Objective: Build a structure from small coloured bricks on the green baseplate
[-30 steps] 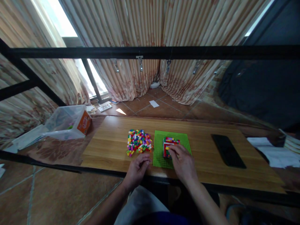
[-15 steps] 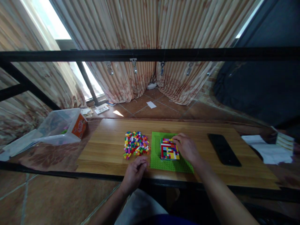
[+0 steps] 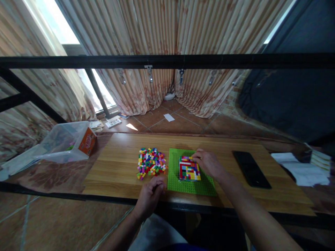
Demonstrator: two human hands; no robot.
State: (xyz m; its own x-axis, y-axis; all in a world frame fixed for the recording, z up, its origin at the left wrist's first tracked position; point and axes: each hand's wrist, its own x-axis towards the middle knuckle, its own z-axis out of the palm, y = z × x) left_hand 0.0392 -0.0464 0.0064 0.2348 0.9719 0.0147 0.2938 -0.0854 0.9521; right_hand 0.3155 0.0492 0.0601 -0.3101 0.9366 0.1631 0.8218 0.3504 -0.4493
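A green baseplate (image 3: 176,181) lies on the wooden table (image 3: 235,195) and carries a square block of many-coloured bricks (image 3: 189,168). My right hand (image 3: 208,162) rests at the block's far right corner, fingers curled against its edge. To the left of the plate lies a loose pile of small coloured bricks (image 3: 151,163). My left hand (image 3: 150,194) sits at the table's near edge just below that pile, fingers curled shut; whether it holds anything is hidden.
A black phone (image 3: 250,168) lies to the right on the table. A clear plastic tub (image 3: 68,141) with an orange label stands at the far left. White papers (image 3: 300,169) lie at the right end. A black metal bar (image 3: 167,61) crosses the view above.
My right hand moved off the front of the brick block to its far right corner, uncovering the block's top. My left hand drew slightly back toward the table edge.
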